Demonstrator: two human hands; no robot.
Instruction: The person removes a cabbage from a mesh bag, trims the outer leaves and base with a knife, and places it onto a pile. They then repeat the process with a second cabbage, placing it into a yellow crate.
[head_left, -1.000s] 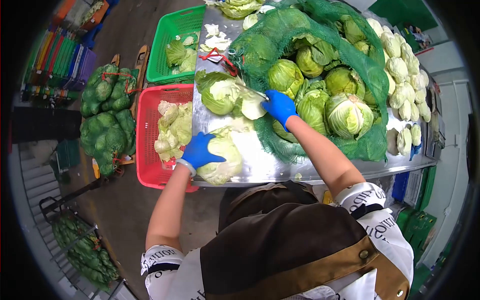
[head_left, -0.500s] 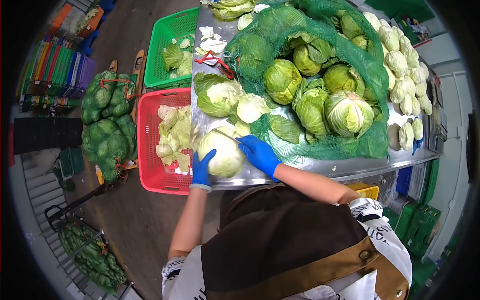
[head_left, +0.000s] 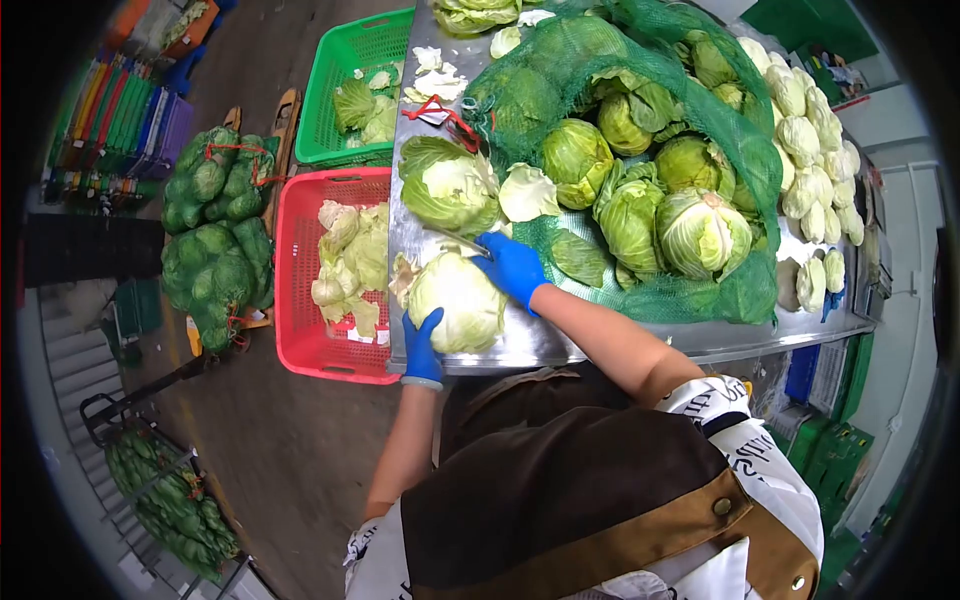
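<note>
A pale, stripped cabbage (head_left: 460,302) rests at the near left edge of the steel table (head_left: 620,345). My left hand (head_left: 423,345), in a blue glove, is closed against its lower left side, thumb up on the leaves. In my right hand (head_left: 512,270), also gloved in blue, is a knife (head_left: 455,237), its thin blade pointing left above the top of the cabbage. Just beyond lies a cabbage with loose green outer leaves (head_left: 447,185), and beside that a detached pale leaf (head_left: 529,192).
A green mesh bag (head_left: 745,290) full of cabbages spreads over the middle of the table. Trimmed white cabbages (head_left: 810,150) are piled at the right. On the left stand a red crate (head_left: 285,300) and a green crate (head_left: 312,110) with leaves. Bagged vegetables (head_left: 215,260) lie on a pallet.
The knife and my right hand have moved up from the cabbage's surface, away from my body. My left hand has slid lower on the cabbage. The whole view has shifted slightly.
</note>
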